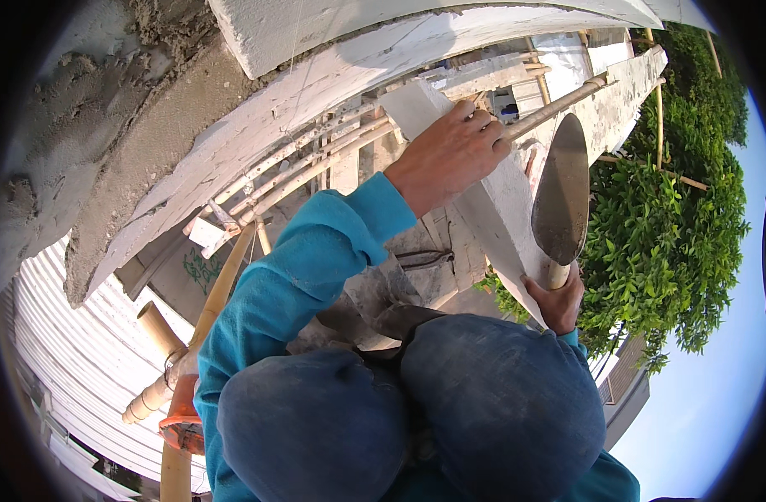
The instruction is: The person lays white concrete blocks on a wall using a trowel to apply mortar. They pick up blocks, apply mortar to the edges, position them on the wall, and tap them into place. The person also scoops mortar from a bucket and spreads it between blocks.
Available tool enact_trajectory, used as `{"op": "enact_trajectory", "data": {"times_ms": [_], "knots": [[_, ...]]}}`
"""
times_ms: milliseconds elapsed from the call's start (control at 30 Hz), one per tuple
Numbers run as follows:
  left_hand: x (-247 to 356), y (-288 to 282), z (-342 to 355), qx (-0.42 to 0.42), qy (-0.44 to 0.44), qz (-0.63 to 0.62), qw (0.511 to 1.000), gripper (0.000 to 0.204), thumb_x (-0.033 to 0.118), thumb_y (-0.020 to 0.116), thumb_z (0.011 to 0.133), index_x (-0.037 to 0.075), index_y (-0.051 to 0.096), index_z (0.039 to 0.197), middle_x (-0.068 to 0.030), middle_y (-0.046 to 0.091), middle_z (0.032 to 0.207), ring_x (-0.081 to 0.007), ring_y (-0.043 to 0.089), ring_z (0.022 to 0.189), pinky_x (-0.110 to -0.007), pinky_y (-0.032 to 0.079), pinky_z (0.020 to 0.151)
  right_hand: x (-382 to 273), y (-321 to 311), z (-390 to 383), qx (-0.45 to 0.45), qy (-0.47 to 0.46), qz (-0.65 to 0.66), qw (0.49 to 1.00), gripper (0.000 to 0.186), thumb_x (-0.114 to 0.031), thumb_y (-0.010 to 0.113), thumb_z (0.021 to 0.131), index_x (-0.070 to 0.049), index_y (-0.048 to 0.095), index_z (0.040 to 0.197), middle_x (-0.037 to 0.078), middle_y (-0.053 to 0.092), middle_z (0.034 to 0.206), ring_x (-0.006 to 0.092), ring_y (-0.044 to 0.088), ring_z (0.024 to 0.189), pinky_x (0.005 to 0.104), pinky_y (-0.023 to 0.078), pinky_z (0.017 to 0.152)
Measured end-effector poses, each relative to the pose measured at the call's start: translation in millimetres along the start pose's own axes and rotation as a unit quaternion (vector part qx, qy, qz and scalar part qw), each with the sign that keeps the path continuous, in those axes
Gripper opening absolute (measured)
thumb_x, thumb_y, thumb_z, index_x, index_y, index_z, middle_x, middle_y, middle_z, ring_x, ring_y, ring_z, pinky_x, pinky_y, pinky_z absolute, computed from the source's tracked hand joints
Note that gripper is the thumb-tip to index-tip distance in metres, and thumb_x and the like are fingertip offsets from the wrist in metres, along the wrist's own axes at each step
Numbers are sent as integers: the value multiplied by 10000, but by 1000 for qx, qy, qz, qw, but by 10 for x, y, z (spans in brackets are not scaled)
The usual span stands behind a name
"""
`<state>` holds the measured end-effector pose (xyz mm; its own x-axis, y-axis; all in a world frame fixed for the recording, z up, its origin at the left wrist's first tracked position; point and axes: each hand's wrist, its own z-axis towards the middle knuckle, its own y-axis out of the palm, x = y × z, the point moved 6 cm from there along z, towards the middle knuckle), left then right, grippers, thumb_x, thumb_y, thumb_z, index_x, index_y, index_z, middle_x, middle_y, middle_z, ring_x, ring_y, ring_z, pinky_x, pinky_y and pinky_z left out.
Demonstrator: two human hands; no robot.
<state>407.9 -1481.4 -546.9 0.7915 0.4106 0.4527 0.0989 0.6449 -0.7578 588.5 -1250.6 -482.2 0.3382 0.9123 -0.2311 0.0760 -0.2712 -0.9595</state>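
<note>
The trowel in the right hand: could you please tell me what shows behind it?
Behind the trowel, leaves show past its right edge and the white block past its lower left. Whatever lies directly behind the blade is covered.

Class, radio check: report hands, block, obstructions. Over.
Left hand gripping white block; right hand gripping trowel. Block slanting between hands. Pole beyond left hand, possibly obstructing.

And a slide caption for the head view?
Left hand on a pale block, right hand gripping a trowel, green foliage beyond.
</note>
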Motion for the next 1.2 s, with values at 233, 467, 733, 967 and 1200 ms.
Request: {"op": "enact_trajectory", "data": {"times_ms": [233,467,733,967,1200], "knots": [[55,150,-93,1,-3,24,1000,380,61,608,870,115,608,1247,-84,607,1234,-253,509,1280,-491,265,1220,179,180,-65,-9,21,-23,999,637,-236,895,630,-26,591,1150,165,644,1044,356,647,938,450,511,817],[131,-190,-394,99,-20,-36,994,351,114,596,894,120,623,1244,-107,561,1364,-266,464,1356,-593,180,1231,153,229,-67,-38,94,49,994,617,-147,866,656,-21,589,1194,135,673,1084,255,651,977,399,504,863],[131,-710,-723,115,-40,14,992,235,139,597,888,90,672,1105,-93,610,1267,-242,514,1289,-564,214,1221,-94,248,326,-39,30,44,998,568,-133,827,696,-7,583,1194,138,658,1072,246,636,964,389,497,855],[-3,-1252,-1292,58,-149,79,984,288,134,624,865,73,655,1145,-113,590,1289,-268,519,1270,-485,267,1218,-451,194,784,-39,-35,52,997,526,-122,792,730,5,578,1194,141,644,1061,238,622,952,380,491,847],[48,-1909,-2161,35,-311,20,949,375,184,674,884,38,630,1227,-166,633,1211,-337,613,1139,-435,520,976,-965,164,1233,-45,-115,60,991,485,-110,758,764,17,573,1194,143,631,1050,231,609,941,371,485,839]]}}
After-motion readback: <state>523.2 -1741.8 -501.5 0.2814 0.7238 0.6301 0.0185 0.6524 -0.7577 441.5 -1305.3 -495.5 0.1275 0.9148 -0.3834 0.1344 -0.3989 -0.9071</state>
